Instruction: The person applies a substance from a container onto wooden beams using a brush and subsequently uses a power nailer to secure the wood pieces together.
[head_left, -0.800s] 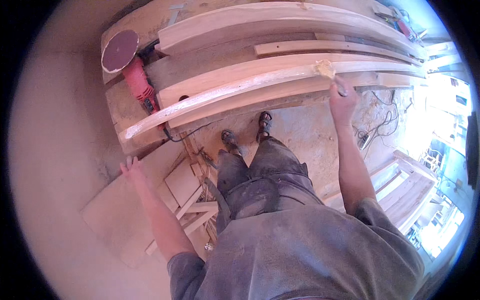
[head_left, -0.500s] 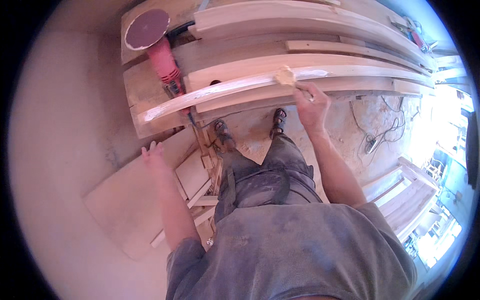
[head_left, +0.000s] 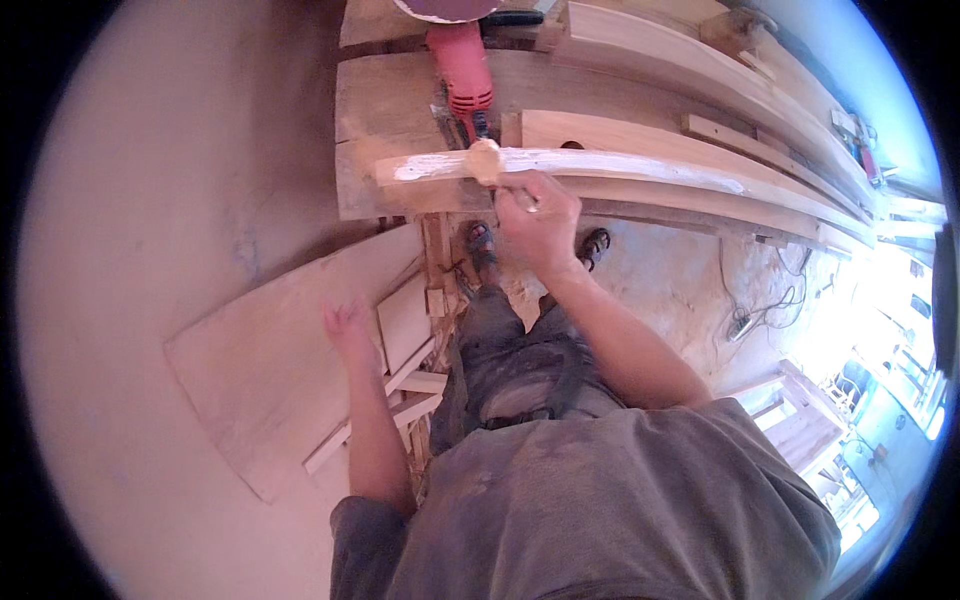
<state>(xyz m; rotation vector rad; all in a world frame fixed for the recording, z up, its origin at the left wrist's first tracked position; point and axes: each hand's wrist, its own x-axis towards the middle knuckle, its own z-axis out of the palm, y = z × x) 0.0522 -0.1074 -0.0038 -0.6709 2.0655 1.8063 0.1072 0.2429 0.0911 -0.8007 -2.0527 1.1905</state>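
My right hand (head_left: 540, 220) is closed round the handle of a brush with a rounded, tan head (head_left: 484, 161). The brush head touches a long narrow wooden strip (head_left: 800, 203) near its left end. White paste, like glue, (head_left: 620, 165) coats much of the strip's top, on both sides of the brush. Lower left, my left hand (head_left: 347, 325) hangs in the air above a leaning board, holding nothing. Its fingers look apart, though slightly blurred.
Just beyond the strip, a red sander (head_left: 462, 72) with a round disc lies on the workbench (head_left: 370, 105). More long boards (head_left: 640, 50) lie behind. A large panel (head_left: 270, 350) and wood offcuts lean at lower left. Cables (head_left: 745, 320) trail on the floor at right.
My right hand has carried the brush leftward along the strip toward its left end. My left hand has dropped slightly and moved right. The view has shifted, putting the bench farther right and up.
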